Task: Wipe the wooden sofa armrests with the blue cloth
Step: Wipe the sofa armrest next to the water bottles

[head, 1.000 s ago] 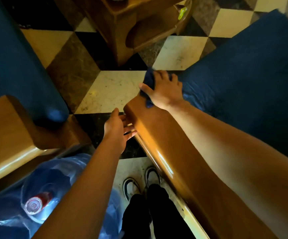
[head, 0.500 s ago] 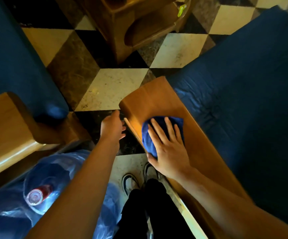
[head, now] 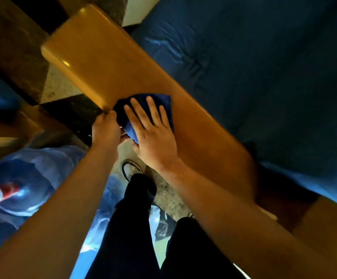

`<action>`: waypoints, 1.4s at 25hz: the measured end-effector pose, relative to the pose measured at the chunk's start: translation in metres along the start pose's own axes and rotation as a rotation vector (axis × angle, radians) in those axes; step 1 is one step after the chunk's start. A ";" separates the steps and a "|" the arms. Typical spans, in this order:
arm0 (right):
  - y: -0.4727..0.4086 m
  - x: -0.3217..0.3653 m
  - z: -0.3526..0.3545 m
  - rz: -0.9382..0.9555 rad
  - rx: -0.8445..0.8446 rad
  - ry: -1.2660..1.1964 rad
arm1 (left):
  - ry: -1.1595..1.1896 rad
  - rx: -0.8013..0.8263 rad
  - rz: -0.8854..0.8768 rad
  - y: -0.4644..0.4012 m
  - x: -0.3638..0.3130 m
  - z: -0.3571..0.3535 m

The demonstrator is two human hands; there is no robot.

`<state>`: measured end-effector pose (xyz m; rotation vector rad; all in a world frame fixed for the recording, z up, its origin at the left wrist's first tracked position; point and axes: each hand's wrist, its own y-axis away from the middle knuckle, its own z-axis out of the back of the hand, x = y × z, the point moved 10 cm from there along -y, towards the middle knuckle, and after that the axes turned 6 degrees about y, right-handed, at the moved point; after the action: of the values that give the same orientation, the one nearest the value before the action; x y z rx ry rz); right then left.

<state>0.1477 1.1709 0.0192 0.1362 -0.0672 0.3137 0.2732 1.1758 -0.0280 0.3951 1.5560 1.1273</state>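
Blue water jug (head: 25,184) with red cap, checkered floor (head: 14,51), blue seat cushion (head: 264,67), sneaker (head: 130,170)

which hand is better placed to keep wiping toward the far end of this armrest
Right. The right hand already lies flat on the blue cloth on top of the wooden armrest, fingers pointing toward its far end. The left hand is only at the armrest's side edge.

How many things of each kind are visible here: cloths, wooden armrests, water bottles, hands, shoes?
Blue cloth: 1
Wooden armrests: 2, the wiped armrest and a second armrest
Water bottle: 1
Hands: 2, left hand and right hand
Shoe: 1
Total: 7
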 end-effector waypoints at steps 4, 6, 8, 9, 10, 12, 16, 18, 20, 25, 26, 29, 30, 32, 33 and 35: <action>0.148 -0.062 -0.012 -0.153 0.012 -0.007 | 0.001 0.085 0.013 0.073 0.106 -0.038; 0.237 -0.086 -0.018 -0.231 -0.026 0.064 | -0.011 0.106 0.027 0.106 0.157 -0.055; 0.318 -0.109 -0.028 -0.252 -0.023 0.134 | -0.011 0.137 0.038 0.133 0.200 -0.066; 0.348 -0.122 -0.031 -0.228 -0.015 0.155 | -0.010 0.160 0.044 0.144 0.220 -0.074; 0.370 -0.137 -0.034 -0.188 -0.009 0.164 | -0.003 0.178 0.058 0.153 0.239 -0.080; 0.399 -0.160 -0.036 -0.085 -0.010 0.184 | 0.024 0.210 0.106 0.174 0.275 -0.092; 0.423 -0.174 -0.032 0.032 -0.030 0.154 | 0.042 0.262 0.215 0.205 0.321 -0.108; 0.410 -0.170 -0.029 0.049 -0.050 0.174 | 0.031 0.271 0.211 0.203 0.320 -0.109; 0.377 -0.156 -0.029 0.053 -0.044 0.210 | 0.033 0.283 0.201 0.196 0.309 -0.107; 0.239 -0.119 -0.030 0.013 0.011 0.119 | 0.175 0.196 0.157 0.146 0.241 -0.081; 0.202 -0.116 -0.025 -0.035 -0.012 0.087 | 0.209 0.162 0.158 0.127 0.218 -0.073; 0.087 -0.116 -0.007 -0.230 -0.050 0.022 | 0.300 0.061 0.166 0.060 0.140 -0.053; 0.043 -0.116 -0.003 -0.293 -0.039 0.018 | 0.304 0.008 0.162 0.036 0.109 -0.045; -0.026 -0.113 0.006 -0.397 -0.026 0.012 | 0.241 -0.108 0.118 -0.005 0.056 -0.025; -0.062 -0.105 0.010 -0.423 -0.026 0.022 | 0.188 -0.168 0.088 -0.027 0.025 -0.012; -0.124 -0.080 0.018 -0.425 -0.051 0.036 | 0.150 -0.268 0.013 -0.068 -0.038 0.014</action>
<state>0.1095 1.0272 0.0146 0.0908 -0.0100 -0.1094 0.3189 1.1205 -0.0607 0.1435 1.5063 1.3808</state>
